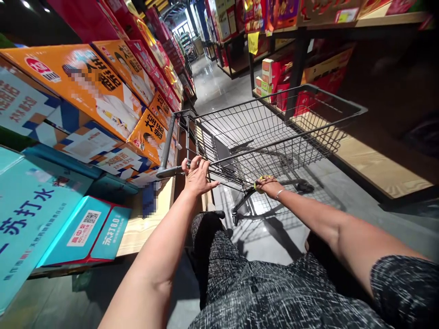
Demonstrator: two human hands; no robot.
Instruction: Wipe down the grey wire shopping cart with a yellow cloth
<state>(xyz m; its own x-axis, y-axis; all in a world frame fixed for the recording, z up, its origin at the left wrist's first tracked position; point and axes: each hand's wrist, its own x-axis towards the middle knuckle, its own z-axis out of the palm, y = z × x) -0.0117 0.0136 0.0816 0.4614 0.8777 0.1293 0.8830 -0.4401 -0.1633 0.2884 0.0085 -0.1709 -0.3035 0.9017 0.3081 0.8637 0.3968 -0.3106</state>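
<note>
A dark wire shopping cart stands tilted in the view, its grey handle at the left end and its basket reaching to the right. My left hand rests on the cart's frame near the handle corner, fingers curled over the rim and thumb stretched out to the right. Beside the lower part of the basket is my right hand, its fingers closed round something yellow and dark that is too small to name. A light band circles my right wrist.
Orange cartons and turquoise cartons are stacked on a wooden display at the left. A low wooden shelf with a black edge runs along the right. Tiled floor stretches ahead between shelves.
</note>
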